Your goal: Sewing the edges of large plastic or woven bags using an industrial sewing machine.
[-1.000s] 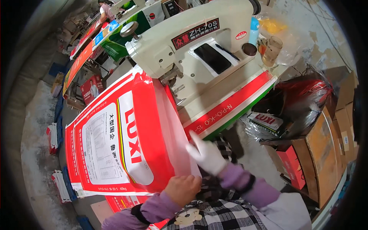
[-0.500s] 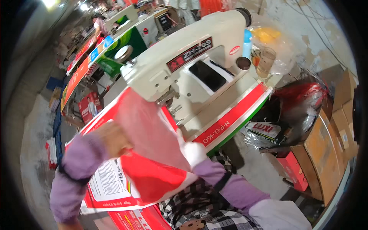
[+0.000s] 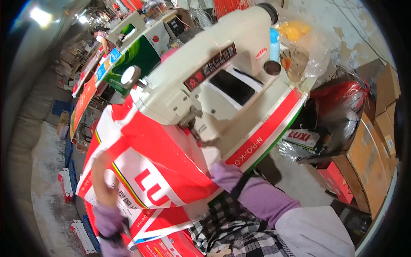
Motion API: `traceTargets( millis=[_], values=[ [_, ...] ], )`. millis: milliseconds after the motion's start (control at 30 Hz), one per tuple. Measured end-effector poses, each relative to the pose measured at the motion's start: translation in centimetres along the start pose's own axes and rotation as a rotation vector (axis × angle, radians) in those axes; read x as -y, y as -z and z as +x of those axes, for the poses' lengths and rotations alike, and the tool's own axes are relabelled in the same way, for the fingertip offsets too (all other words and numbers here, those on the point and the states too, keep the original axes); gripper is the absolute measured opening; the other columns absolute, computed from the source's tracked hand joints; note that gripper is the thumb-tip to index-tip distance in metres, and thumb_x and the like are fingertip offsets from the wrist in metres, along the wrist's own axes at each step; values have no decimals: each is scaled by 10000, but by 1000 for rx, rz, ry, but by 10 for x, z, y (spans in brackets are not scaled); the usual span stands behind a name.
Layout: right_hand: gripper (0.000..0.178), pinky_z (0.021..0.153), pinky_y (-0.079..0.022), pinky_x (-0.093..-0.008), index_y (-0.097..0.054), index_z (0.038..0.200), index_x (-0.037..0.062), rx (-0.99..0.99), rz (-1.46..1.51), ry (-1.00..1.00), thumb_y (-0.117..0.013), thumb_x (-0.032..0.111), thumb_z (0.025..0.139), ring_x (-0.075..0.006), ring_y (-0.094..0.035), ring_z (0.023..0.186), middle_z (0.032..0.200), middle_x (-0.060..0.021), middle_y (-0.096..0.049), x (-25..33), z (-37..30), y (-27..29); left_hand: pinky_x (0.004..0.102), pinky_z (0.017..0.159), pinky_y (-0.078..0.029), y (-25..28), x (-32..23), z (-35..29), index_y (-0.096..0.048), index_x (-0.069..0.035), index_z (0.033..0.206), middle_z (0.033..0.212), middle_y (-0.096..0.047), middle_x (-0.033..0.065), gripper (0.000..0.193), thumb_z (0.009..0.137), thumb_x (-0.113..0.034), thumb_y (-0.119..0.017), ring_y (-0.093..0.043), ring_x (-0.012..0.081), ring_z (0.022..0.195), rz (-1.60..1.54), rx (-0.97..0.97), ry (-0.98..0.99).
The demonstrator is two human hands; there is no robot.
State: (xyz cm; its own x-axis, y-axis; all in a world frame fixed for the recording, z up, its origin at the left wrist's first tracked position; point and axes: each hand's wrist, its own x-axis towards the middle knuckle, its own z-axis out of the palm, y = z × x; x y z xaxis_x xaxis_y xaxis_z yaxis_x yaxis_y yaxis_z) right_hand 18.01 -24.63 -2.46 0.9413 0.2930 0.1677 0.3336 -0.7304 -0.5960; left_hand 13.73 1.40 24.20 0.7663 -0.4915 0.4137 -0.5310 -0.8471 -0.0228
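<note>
A red and white printed woven sack (image 3: 171, 152) lies spread from the sewing machine (image 3: 184, 60) toward my lap. Its far edge runs in under the machine's needle end. My right hand (image 3: 210, 157), in a white glove, grips the sack's right edge close by the needle area. On the left, my left hand (image 3: 105, 182) is bare and smeared by motion over the sack's white part. Its fingers are too blurred to make out. More red sacks (image 3: 169, 244) lie beneath, beside my checked apron (image 3: 231, 227).
On the machine bed rest a black phone (image 3: 232, 87), a pen, a dark-lidded jar (image 3: 272, 68), a clear cup (image 3: 298, 64) and a blue bottle (image 3: 274, 45). Cardboard boxes (image 3: 364, 158) and plastic-wrapped bundles stand at right. Another person (image 3: 102, 38) works at the far left.
The sack has unfolded and swung, its printed side now facing up along the needle end. My left hand has moved left and down; my right hand stays at the sack's edge.
</note>
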Motion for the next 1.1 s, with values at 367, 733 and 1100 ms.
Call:
traceTargets(
  millis=[367,733,1100],
  values=[
    [313,571,-476,-464,-698,846,145,-322,569,146,-505,380,921,-357,-606,575,634,-148,-609,66,-42,120,486,737,-528,-15,368,-86,-705,-114,907,873,-673,184,298,698,-326,-712,-651,362,853,462,86,762],
    [366,1074,-219,-573,-623,1187,161,252,423,503,-585,375,893,-299,-411,1264,1206,-124,-579,114,-142,107,461,851,-460,148,304,-280,-649,-73,1119,798,-670,150,461,659,-39,-635,-625,346,828,810,273,949],
    [209,802,-506,-397,-643,891,30,417,592,333,-557,220,903,-319,-599,897,913,-144,-640,37,-195,68,417,1028,-376,-108,-199,60,-306,-35,1445,1375,-443,199,548,951,-194,-483,-454,306,1247,-833,431,8]
  ],
)
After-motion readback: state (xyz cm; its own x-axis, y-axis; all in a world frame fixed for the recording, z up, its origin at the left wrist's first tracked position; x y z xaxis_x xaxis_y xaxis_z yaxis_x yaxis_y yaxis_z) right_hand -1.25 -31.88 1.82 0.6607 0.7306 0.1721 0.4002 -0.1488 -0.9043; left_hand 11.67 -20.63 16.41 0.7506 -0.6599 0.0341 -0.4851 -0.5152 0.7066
